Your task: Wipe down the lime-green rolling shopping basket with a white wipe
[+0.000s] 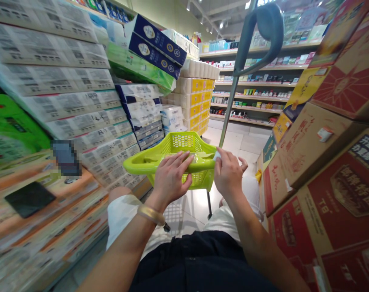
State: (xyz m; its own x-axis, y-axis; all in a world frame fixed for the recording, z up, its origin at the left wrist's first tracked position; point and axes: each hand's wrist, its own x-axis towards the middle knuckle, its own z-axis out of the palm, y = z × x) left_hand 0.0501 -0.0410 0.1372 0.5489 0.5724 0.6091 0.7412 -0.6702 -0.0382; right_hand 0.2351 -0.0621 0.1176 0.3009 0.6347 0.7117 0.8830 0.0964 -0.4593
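Observation:
A lime-green plastic shopping basket (136, 165) with perforated walls is in front of my knees. My left hand (172, 176) lies over its near rim, fingers stretched out and flat, with a bangle on the wrist. At the basket's right corner, my right hand (229, 172) is closed, thumb and forefinger pinching a small white piece (216, 155) that looks like tissue or cloth. Most of that piece is hidden by the fingers. A metal pole (230, 109) rises behind the right hand to a blue-grey loop handle (275, 32).
Wrapped paper packs (78, 81) are stacked on the left, with tilted navy boxes (157, 44) on top. A dark phone-like slab (29, 198) lies on orange packs. Cardboard cartons (303, 142) line the right. Stocked shelves (248, 97) stand at the back, beyond pale floor tiles.

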